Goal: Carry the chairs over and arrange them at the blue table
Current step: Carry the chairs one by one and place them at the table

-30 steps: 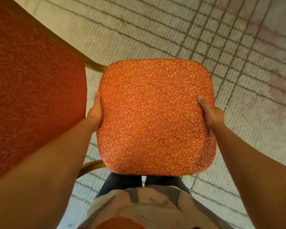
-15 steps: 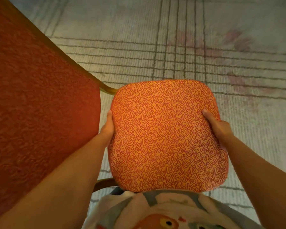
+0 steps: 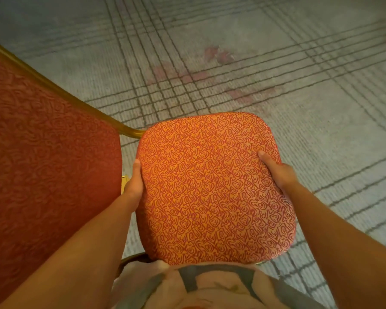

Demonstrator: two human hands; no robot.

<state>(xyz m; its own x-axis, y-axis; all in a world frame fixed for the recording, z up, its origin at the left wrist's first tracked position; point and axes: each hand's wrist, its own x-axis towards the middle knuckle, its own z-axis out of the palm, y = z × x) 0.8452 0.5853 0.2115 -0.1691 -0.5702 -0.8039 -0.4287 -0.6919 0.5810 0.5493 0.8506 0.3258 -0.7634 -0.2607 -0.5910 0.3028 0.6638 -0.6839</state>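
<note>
I hold a chair off the floor in front of my body. Its orange seat cushion (image 3: 212,188) with a red swirl pattern fills the middle of the view. The red padded backrest (image 3: 42,170) with a gold metal frame (image 3: 60,92) rises close on my left. My left hand (image 3: 134,186) grips the seat's left edge, thumb along the side. My right hand (image 3: 276,172) grips the right edge, thumb on top of the cushion. The fingers of both hands are hidden under the seat. No blue table is in view.
Pale grey carpet (image 3: 299,108) with dark crossing lines and faint pink blotches (image 3: 178,72) stretches ahead and to the right. My shirt (image 3: 210,288) shows at the bottom edge, touching the seat's near side.
The carpet pattern has slid across the view as I walk and turn with the chair. The seat sits lower in the frame. Both hands keep the same grip.
</note>
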